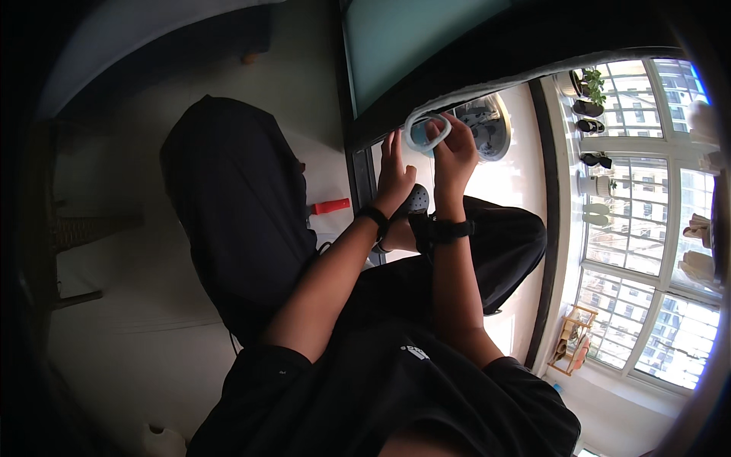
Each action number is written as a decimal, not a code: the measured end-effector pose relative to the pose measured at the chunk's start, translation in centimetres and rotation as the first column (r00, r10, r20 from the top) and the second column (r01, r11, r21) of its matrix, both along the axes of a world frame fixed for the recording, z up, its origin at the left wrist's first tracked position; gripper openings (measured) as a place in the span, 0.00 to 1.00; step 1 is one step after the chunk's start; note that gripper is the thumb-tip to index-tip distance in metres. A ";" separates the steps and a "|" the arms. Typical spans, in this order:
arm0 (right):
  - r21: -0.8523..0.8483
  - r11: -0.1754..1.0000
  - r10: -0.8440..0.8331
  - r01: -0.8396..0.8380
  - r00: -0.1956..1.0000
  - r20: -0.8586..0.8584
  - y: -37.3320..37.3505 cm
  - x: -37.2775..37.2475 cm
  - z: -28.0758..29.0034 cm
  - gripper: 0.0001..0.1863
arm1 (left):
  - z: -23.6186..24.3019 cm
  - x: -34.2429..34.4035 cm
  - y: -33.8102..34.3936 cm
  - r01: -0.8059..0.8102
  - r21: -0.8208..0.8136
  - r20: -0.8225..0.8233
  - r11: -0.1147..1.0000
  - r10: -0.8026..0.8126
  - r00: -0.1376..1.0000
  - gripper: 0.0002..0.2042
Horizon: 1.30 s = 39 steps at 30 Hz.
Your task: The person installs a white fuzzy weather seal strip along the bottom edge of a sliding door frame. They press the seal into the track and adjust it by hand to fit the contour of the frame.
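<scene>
My right hand [457,156] grips a pale ring-shaped roll [410,131], with thumb and fingers around and inside it, just below a black frame [396,99] holding a frosted glass panel [403,34]. Beside it, my left hand [397,175] has its fingers stretched up to the frame's lower edge, apparently touching it. Behind the roll is a round container [493,129] with dark, unclear contents. Below and left of my hands, a red-handled tool [330,206] lies on the floor, partly hidden by my leg.
My bent legs in black trousers [228,190] flank my arms, with a grey perforated clog [415,199] between them. On the right are barred windows [624,213], shoes [590,110] and plants [590,84] along the sill, and a small wooden rack [579,327].
</scene>
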State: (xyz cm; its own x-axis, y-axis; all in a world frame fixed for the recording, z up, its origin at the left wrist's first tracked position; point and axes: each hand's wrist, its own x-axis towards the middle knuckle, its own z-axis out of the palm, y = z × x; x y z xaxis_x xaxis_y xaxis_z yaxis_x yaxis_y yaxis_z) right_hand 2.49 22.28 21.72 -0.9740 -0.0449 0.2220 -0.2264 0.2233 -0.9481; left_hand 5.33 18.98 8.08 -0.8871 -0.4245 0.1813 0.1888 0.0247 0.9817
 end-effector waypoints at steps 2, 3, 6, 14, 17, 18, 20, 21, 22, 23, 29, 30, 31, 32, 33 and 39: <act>0.053 0.998 0.024 -0.023 1.000 -0.020 -0.4 -0.3 0.6 0.17 | 0.0 -0.2 0.0 0.028 -0.004 -0.018 1.000 -0.028 0.999 0.35; 0.089 0.996 0.032 -0.029 0.999 -0.036 -0.5 0.0 1.1 0.17 | 0.4 -0.2 -0.1 0.059 0.012 -0.004 0.998 -0.059 0.998 0.35; 0.174 0.978 -0.100 0.111 0.992 -0.071 0.4 0.6 1.5 0.15 | 0.5 -0.8 -0.2 0.102 -0.014 0.004 0.995 -0.102 0.995 0.37; 0.292 0.956 0.092 0.000 0.949 -0.300 -3.0 3.9 9.8 0.21 | -0.9 -1.2 0.6 0.052 -0.098 -0.061 0.994 -0.058 0.996 0.40; 0.302 0.953 0.079 0.016 0.951 -0.299 -6.1 3.4 10.8 0.20 | -1.7 -0.3 0.0 0.054 -0.123 -0.049 0.991 -0.061 0.997 0.40; 0.271 0.962 0.042 0.042 0.955 -0.295 -6.4 3.0 11.1 0.18 | -1.8 -0.3 0.1 0.062 -0.132 -0.052 0.989 -0.069 0.996 0.40; 0.194 0.976 -0.023 0.102 0.928 -0.373 -6.4 2.5 11.7 0.14 | -1.5 -0.8 0.4 0.077 -0.134 -0.076 0.988 -0.088 0.993 0.40; 0.150 0.982 -0.049 0.118 0.915 -0.400 -6.5 2.4 11.5 0.13 | -1.7 -0.7 0.0 0.084 -0.144 -0.074 0.986 -0.096 0.993 0.40; 0.088 0.980 -0.123 0.181 0.884 -0.452 -6.4 2.2 11.4 0.10 | -1.9 -0.6 -0.4 0.088 -0.154 -0.070 0.984 -0.100 0.992 0.40; 0.062 0.963 -0.202 0.260 0.860 -0.469 -5.8 2.2 11.9 0.07 | -1.9 -0.9 -0.3 0.093 -0.147 -0.077 0.985 -0.105 0.991 0.40; -0.143 0.911 -0.413 0.387 0.839 -0.355 -2.8 -0.4 11.8 0.10 | -1.7 -1.3 -0.7 0.113 -0.136 -0.068 0.984 -0.123 0.990 0.41; -0.112 0.908 -0.414 0.403 0.826 -0.382 -2.7 -0.6 12.0 0.10 | -1.3 -1.1 -0.7 0.131 -0.125 -0.057 0.983 -0.139 0.989 0.41; -0.081 0.904 -0.413 0.419 0.813 -0.410 -2.5 -0.8 12.2 0.10 | -0.9 -0.9 -0.6 0.138 -0.139 -0.059 0.981 -0.147 0.987 0.41; -0.087 0.899 -0.422 0.430 0.791 -0.444 -2.3 -1.0 12.2 0.09 | -0.5 -0.9 -0.5 0.144 -0.152 -0.061 0.978 -0.155 0.986 0.41; -0.061 0.891 -0.426 0.450 0.783 -0.452 -2.5 -0.8 12.4 0.09 | -0.5 -1.0 -0.7 0.138 -0.168 -0.061 0.976 -0.150 0.987 0.40; -0.066 0.901 -0.417 0.428 0.817 -0.398 -2.6 -0.8 13.0 0.09 | -1.0 -1.0 -1.4 0.170 -0.148 -0.024 0.974 -0.176 0.984 0.39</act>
State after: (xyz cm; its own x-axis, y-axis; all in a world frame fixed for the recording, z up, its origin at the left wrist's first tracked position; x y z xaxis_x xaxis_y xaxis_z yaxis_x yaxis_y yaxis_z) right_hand 1.68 19.70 34.73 -0.7288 0.3402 0.5942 -0.4559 0.4062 -0.7919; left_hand 4.32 17.58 7.10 -0.9363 -0.2322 0.2635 0.2386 0.1297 0.9624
